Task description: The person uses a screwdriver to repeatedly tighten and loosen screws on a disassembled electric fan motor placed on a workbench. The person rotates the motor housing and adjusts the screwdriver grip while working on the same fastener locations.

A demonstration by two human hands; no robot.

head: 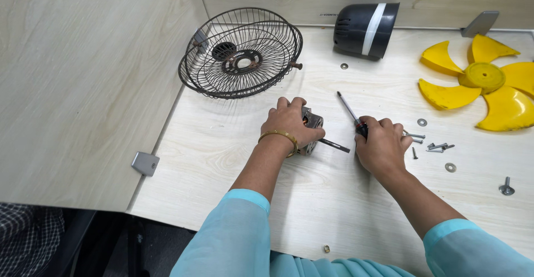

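Motor [311, 129] gripped by left hand [289, 125] fingers; right hand [382, 143] fingers wrapped round screwdriver [351, 114].

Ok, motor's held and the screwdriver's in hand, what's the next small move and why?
Probably swing the screwdriver tip round onto the motor. The left hand already grips the motor, whose shaft points right, while the right hand holds the screwdriver with its tip aimed up and away from it. Loose screws lie beside the right hand; which screw comes next I cannot tell.
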